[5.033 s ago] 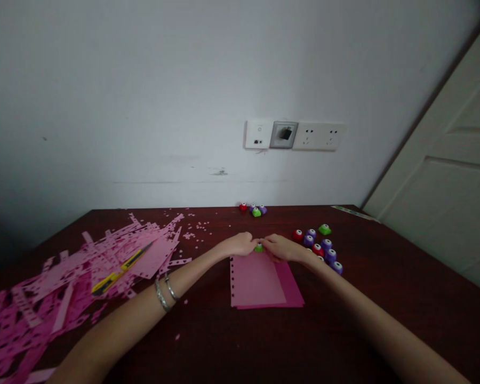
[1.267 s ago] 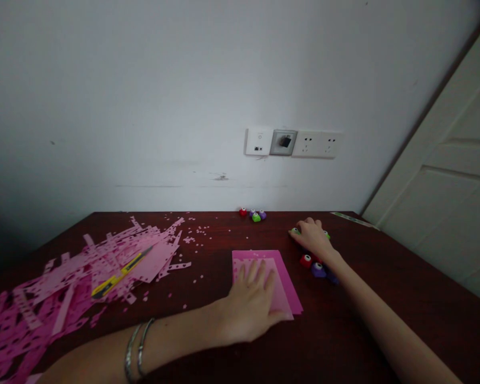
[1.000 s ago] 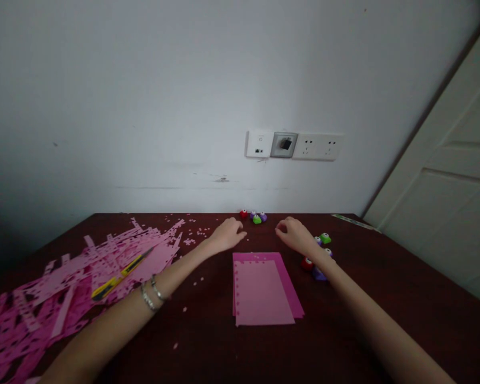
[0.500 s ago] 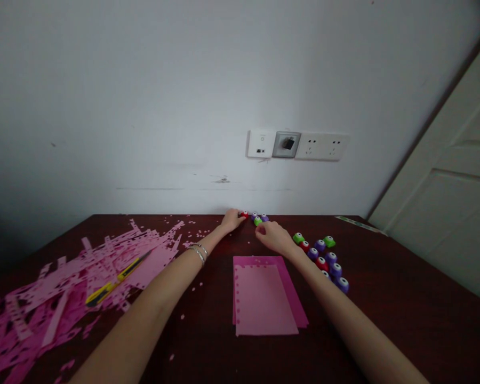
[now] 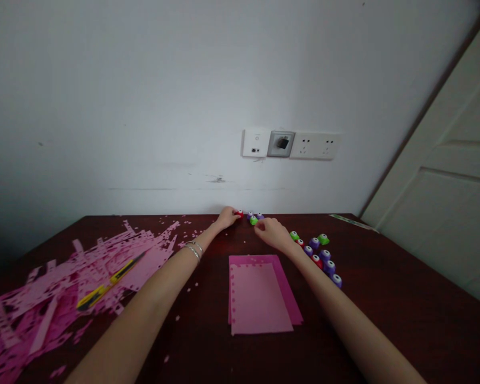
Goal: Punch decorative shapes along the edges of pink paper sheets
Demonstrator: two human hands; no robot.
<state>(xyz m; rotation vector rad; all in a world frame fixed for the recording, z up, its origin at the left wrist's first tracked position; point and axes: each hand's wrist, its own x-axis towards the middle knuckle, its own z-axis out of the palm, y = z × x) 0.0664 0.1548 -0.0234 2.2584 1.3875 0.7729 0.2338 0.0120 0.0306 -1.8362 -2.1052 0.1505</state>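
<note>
At the far edge of the table, against the wall, my left hand (image 5: 226,217) has its fingertips closed on a small red craft punch (image 5: 240,214) with a white top. Just right of it stand two purple punches (image 5: 250,215) and a green punch (image 5: 254,220). My right hand (image 5: 272,232) hovers close to the green one, fingers curled together; whatever is in them, if anything, is hidden. Between my forearms lie stacked pink paper sheets (image 5: 260,298), the top one lighter, with punched holes along its left and top edges.
Several red, purple and green punches (image 5: 325,255) stand in a cluster beside my right forearm. On the left, a heap of punched pink paper strips (image 5: 36,304) holds a yellow utility knife (image 5: 111,281). Tiny paper cut-outs are scattered about. Wall sockets (image 5: 312,146) sit above the table.
The whole view has shifted slightly, so things appear a little further left. Both hands keep about the same places beside the punches at the back.
</note>
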